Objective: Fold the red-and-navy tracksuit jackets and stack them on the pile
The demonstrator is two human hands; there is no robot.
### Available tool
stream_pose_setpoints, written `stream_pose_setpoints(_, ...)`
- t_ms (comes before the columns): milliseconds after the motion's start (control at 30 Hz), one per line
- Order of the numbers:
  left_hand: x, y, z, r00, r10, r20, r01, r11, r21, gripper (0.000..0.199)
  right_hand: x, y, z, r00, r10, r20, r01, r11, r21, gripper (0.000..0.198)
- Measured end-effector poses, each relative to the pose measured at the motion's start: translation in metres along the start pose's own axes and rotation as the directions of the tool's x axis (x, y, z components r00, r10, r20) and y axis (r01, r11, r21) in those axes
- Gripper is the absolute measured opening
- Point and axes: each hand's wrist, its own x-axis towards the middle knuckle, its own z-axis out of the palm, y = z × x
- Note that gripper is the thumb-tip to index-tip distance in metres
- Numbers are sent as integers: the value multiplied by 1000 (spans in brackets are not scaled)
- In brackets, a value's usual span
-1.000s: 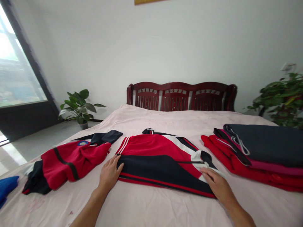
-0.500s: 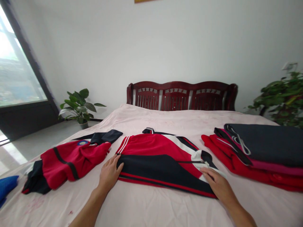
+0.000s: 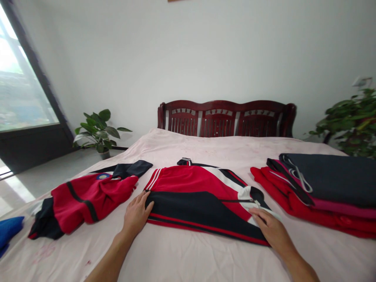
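Observation:
A red, navy and white track jacket (image 3: 188, 178) lies on the bed in front of me, its navy sleeve (image 3: 188, 205) with red stripes folded across the near side. My left hand (image 3: 136, 211) rests on the jacket's left end by the striped hem, thumb apart from the fingers. Over by the white collar and zip, my right hand (image 3: 268, 227) lies on the cloth with its fingers stretched out; its thumb is partly hidden. Neither hand is closed round the fabric.
To the left lies a rumpled red and navy garment (image 3: 85, 201) with a round badge, and beyond it a blue cloth (image 3: 10, 231). A stack of folded clothes (image 3: 331, 180) sits at the right. Behind the pink bed sheet (image 3: 229, 147) stands a dark wooden headboard (image 3: 226, 117).
Both hands stay in place on the jacket, which looks unchanged. Only the view has shifted very slightly.

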Motion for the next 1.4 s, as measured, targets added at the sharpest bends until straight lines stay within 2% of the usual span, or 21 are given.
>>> stream_pose_setpoints(1400, 1, 1, 0, 1000, 1, -1, -1, 1000, 14, 49, -1, -2, -1, 1000, 7, 9, -7, 1000, 14, 33)
